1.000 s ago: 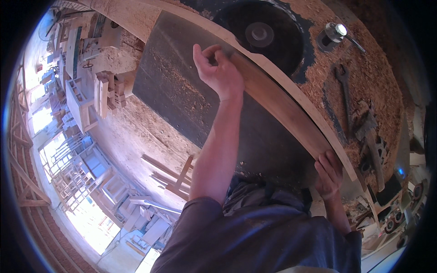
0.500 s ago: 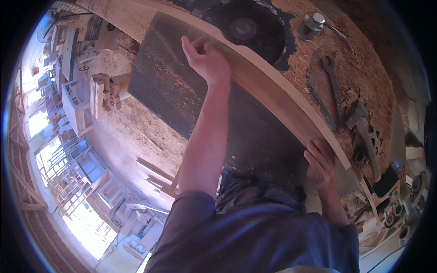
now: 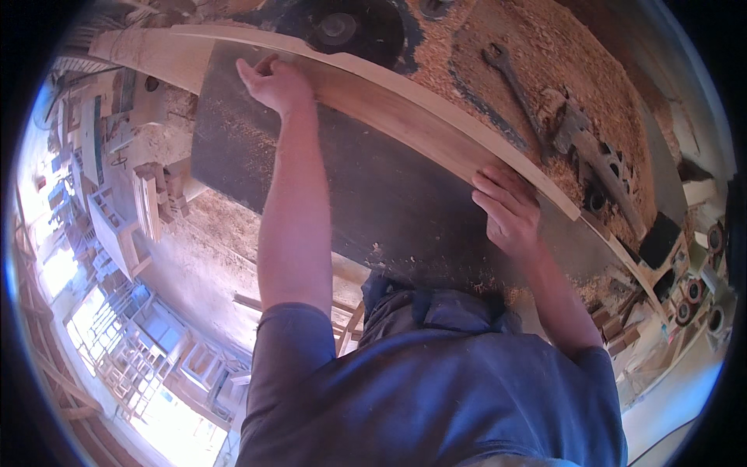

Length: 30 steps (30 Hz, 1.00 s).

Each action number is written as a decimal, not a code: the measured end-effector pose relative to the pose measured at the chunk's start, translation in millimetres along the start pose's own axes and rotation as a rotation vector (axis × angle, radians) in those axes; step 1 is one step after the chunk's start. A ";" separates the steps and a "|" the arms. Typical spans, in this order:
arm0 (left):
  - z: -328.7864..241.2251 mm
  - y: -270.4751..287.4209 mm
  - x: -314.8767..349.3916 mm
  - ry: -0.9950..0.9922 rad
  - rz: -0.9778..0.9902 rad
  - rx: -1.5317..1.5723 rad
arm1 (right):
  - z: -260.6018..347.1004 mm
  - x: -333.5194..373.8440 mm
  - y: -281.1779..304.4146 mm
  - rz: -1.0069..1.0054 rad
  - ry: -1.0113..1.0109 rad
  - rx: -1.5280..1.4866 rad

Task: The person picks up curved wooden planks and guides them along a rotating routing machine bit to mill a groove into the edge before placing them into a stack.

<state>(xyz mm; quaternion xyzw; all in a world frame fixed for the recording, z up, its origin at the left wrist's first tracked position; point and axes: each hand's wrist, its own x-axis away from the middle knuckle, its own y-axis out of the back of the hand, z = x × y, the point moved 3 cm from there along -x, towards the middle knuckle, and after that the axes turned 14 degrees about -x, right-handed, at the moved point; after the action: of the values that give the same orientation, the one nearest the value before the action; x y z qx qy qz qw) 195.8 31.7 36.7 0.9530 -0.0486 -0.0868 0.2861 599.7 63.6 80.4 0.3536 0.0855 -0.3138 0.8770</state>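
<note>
A long pale wooden board (image 3: 405, 114) stands along the dark flat machine table (image 3: 389, 187), a shallow step cut in its top edge. Against its near face, towards the left end, rests my left hand (image 3: 282, 84). Thumb and forefinger of that hand reach out leftward, the other fingers are partly bent, and nothing is held. Near the board's right end my right hand (image 3: 510, 210) has its fingers bent against the face and top edge. Its thumb is hidden.
Beyond the board lie a round black disc (image 3: 338, 29) with a central hub, a spanner (image 3: 513, 89) and a toothed metal tool (image 3: 595, 159) among wood shavings (image 3: 576, 62). A pale wooden panel (image 3: 148, 58) extends left. Stacked wood pieces (image 3: 152, 198) stand on the floor at left.
The view has shifted, so table and board appear further up and left. Both hands sit slightly further left along the board, and more of my right forearm shows.
</note>
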 end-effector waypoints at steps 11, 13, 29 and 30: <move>25.7 -2.8 -51.6 -0.148 -0.025 0.005 | -2.3 -21.6 -24.9 -0.074 0.077 -0.082; 15.1 -0.4 -50.8 -0.070 0.010 0.010 | -5.3 -21.2 -30.7 -0.095 0.081 -0.099; 36.1 -7.8 -108.7 0.073 0.066 0.118 | -7.1 -61.2 -71.1 -0.203 0.099 -0.148; 43.4 -10.2 -119.8 0.064 0.056 0.082 | -7.2 -62.4 -73.1 -0.201 0.108 -0.139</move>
<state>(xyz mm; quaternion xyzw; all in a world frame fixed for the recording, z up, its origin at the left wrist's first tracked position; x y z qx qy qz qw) 70.5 33.9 11.9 0.9645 -0.0697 -0.0462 0.2503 506.3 58.7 56.9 0.2982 0.1889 -0.3739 0.8577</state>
